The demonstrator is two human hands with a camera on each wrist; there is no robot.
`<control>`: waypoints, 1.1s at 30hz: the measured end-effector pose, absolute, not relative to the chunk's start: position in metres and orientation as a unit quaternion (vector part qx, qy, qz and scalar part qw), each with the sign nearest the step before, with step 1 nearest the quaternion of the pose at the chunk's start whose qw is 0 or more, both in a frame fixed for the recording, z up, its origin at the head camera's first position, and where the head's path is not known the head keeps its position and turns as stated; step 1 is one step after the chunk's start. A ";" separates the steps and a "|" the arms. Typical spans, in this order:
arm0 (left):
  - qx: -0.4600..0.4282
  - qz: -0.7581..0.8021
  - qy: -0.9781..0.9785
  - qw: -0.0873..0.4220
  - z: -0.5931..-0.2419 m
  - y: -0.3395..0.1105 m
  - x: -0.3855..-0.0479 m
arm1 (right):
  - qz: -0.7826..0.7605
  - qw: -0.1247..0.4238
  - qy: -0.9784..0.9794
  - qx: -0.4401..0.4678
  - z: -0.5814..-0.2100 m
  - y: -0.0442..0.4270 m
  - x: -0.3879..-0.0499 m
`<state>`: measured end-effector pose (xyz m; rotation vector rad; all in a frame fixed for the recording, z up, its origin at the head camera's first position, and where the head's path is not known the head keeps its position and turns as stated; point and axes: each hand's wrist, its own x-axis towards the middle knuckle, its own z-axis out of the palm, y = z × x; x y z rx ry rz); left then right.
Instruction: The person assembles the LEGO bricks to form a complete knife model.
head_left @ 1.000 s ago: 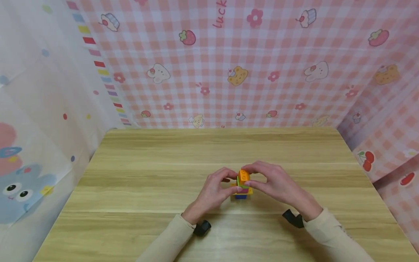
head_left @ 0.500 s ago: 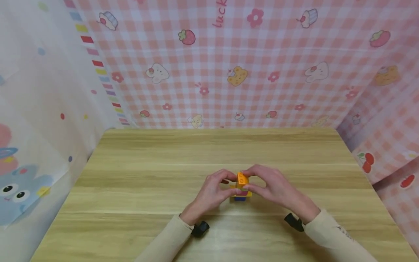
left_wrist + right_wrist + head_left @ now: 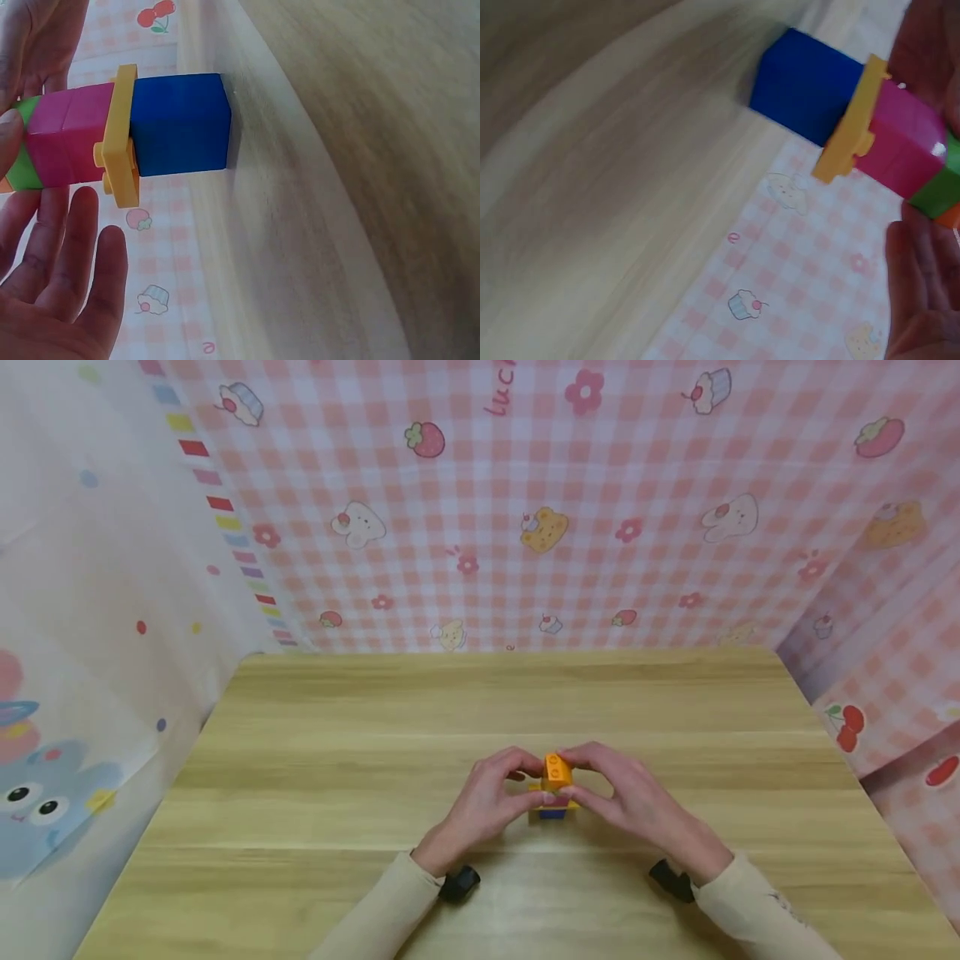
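A small tower of toy building blocks stands upright on the table between both hands. Its base is a blue block [image 3: 180, 124], topped by a wider yellow plate [image 3: 118, 142]. Magenta blocks [image 3: 71, 135] rise above that, then a green layer [image 3: 937, 184], and an orange brick [image 3: 557, 771] at the top. My left hand [image 3: 491, 789] holds the upper tower between thumb and fingers from the left. From the right, my right hand [image 3: 633, 789] pinches the orange brick with thumb and index finger. Fingers partly cover the green and orange parts.
The wood-grain table [image 3: 375, 710] extends all around the tower. A pink checked cloth [image 3: 480, 527] hangs behind its far edge, and a pale cloth [image 3: 82, 568] hangs at the left. Black wrist devices [image 3: 459, 885] sit below both wrists.
The orange brick has turned slightly and come a little lower over the green layer, which is less visible from the head view. Right hand has shifted down slightly; left hand has barely moved.
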<state>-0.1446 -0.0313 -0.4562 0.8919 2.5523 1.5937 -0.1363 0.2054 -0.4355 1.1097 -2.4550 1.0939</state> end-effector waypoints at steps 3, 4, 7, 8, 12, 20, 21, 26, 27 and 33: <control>0.278 0.500 0.820 0.002 -0.455 -0.032 -0.143 | 0.377 0.099 -0.845 0.366 -0.434 0.205 -0.132; 0.276 0.498 0.822 0.004 -0.454 -0.032 -0.143 | 0.378 0.094 -0.847 0.362 -0.434 0.205 -0.132; 0.270 0.496 0.825 0.010 -0.453 -0.034 -0.142 | 0.384 0.082 -0.850 0.352 -0.433 0.205 -0.130; 0.270 0.495 0.826 0.012 -0.453 -0.034 -0.141 | 0.387 0.079 -0.850 0.349 -0.433 0.205 -0.129; 0.268 0.490 0.829 0.026 -0.452 -0.040 -0.138 | 0.408 0.064 -0.848 0.332 -0.431 0.201 -0.128; 0.257 0.496 0.829 0.011 -0.448 -0.066 -0.135 | 0.448 0.022 -0.854 0.262 -0.422 0.191 -0.125; 0.253 0.499 0.829 0.007 -0.447 -0.070 -0.135 | 0.450 0.020 -0.855 0.257 -0.422 0.189 -0.125; 0.229 0.511 0.828 -0.019 -0.448 -0.090 -0.135 | 0.458 0.013 -0.858 0.233 -0.421 0.181 -0.127; 0.226 0.511 0.829 -0.024 -0.448 -0.094 -0.135 | 0.459 0.011 -0.859 0.228 -0.422 0.179 -0.128; 0.228 0.511 0.827 -0.056 -0.452 -0.113 -0.138 | 0.464 0.002 -0.865 0.194 -0.425 0.170 -0.136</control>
